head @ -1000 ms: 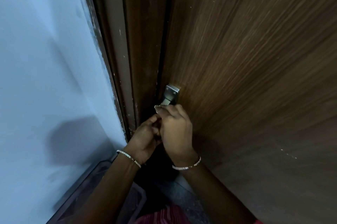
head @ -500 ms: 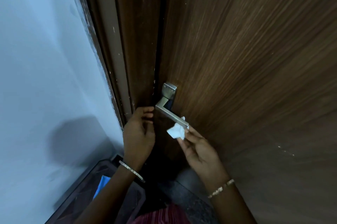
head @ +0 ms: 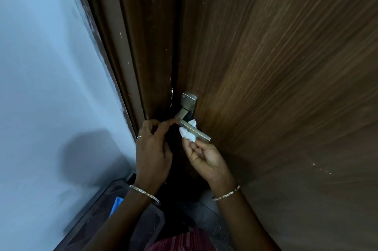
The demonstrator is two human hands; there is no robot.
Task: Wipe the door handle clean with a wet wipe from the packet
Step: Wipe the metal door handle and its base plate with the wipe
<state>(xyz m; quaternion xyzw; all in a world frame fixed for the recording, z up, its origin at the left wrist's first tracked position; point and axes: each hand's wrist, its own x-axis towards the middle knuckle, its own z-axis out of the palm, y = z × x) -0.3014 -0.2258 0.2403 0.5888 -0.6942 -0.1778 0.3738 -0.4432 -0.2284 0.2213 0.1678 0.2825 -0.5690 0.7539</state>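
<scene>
A silver lever door handle (head: pixel 199 133) sticks out from a square plate on the brown wooden door (head: pixel 276 66). My right hand (head: pixel 206 160) pinches a crumpled white wet wipe (head: pixel 187 133) from below, and the wipe is pressed under and behind the lever near its bend. My left hand (head: pixel 153 148) is just left of the handle, fingers curled, with one fingertip touching the lever's corner. The packet is a blue shape (head: pixel 116 204) low down behind my left forearm, mostly hidden.
A pale blue wall (head: pixel 51 87) fills the left side, meeting the dark door frame (head: pixel 131 56). A dark tray-like surface (head: pixel 98 220) lies at the bottom left, beside a patch of grey floor (head: pixel 206 212). Striped red cloth shows at the bottom edge.
Both hands came off the lever, uncovering it. My right hand dropped below it with the wipe, then slid the wipe left along the lever toward its bend. My left fingertip reached the corner.
</scene>
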